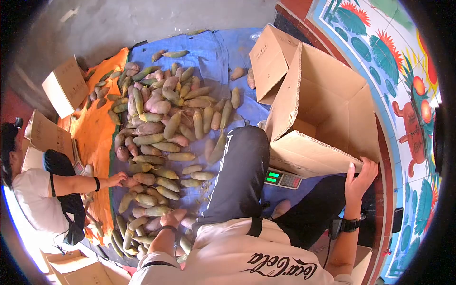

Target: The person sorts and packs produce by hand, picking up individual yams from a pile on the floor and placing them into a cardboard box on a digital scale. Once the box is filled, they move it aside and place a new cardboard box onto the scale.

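While the box (pixel 327 90) gapes upward, right hand (pixel 361 176) pinches its flap (pixel 308 154), left hand (pixel 171 218) on tubers (pixel 161 124), grip unclear.

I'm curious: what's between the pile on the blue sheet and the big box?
Head view: the person's bent leg in black trousers, with a scale beside it.

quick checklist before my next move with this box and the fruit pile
1. Grip: right hand clasps a flap of the open brown cardboard box: ok.
2. Room in the box: the inside that shows is bare: ok.
3. Reading: grey scale with a green display is lit, digits too small: cannot tell.
4. Box square on the scale: it looks tilted, base hidden: cannot tell.
5. Pick: left hand rests on the pile of long green and pink fruits, grasp hidden: cannot tell.
6. Clearance: co-worker's hand is in the pile, apart from yours: ok.
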Tool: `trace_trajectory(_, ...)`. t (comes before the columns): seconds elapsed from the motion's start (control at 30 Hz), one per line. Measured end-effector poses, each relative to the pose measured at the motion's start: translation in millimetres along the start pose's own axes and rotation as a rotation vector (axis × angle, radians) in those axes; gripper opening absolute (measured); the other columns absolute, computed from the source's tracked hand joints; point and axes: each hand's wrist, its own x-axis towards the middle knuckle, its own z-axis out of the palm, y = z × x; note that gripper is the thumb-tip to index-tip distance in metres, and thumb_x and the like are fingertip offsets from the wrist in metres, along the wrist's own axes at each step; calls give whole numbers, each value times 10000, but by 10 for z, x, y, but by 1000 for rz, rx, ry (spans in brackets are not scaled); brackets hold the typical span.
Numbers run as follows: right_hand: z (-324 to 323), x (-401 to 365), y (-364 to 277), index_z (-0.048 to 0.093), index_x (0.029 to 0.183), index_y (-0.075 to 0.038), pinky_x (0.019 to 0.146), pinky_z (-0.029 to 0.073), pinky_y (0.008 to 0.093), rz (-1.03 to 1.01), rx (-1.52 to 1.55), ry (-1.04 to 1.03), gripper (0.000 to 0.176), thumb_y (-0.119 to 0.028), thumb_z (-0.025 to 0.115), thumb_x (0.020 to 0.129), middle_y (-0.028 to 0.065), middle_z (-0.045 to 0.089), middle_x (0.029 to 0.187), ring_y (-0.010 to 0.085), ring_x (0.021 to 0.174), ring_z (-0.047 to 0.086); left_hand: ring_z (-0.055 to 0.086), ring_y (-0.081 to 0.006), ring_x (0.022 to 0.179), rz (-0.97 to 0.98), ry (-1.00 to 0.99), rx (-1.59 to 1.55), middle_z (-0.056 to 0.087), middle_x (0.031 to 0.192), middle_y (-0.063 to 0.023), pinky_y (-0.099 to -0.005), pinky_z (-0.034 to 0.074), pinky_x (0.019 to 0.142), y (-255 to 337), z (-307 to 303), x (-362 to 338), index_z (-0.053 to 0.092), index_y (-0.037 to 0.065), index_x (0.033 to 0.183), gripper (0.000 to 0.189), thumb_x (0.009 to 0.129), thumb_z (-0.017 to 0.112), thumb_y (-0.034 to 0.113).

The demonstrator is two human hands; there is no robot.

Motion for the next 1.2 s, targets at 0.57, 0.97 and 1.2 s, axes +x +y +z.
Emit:
trace_trajectory(0.57, 5, 39, 11, 496, 1043, 24, 875, 337, 460, 47, -18, -56, 332, -213, 571, 822, 187, 496, 972, 368, 958, 448, 466, -336, 1156, 269, -39, 283, 460, 1225, -170, -435, 441, 911, 363, -159, 2, 478, 125, 1204, 383, 855, 532, 274)
trace_trajectory(0.97, 5, -3, 37, 483, 1071, 2, 902, 330, 466, 39, -17, -56, 309, -205, 547, 851, 188, 484, 1016, 361, 991, 438, 554, -299, 1081, 306, 86, 210, 566, 1145, -135, -428, 482, 845, 274, -298, 101, 529, 73, 1144, 401, 868, 485, 360)
trace_trajectory(1.2, 2, 17, -9, 493, 1038, 2, 878, 327, 485, 51, 18, -7, 347, -214, 602, 790, 185, 474, 953, 377, 938, 433, 564, -360, 939, 728, 572, 500, 582, 1061, -163, -423, 473, 820, 171, -67, 1502, 533, 67, 1085, 379, 835, 568, 350)
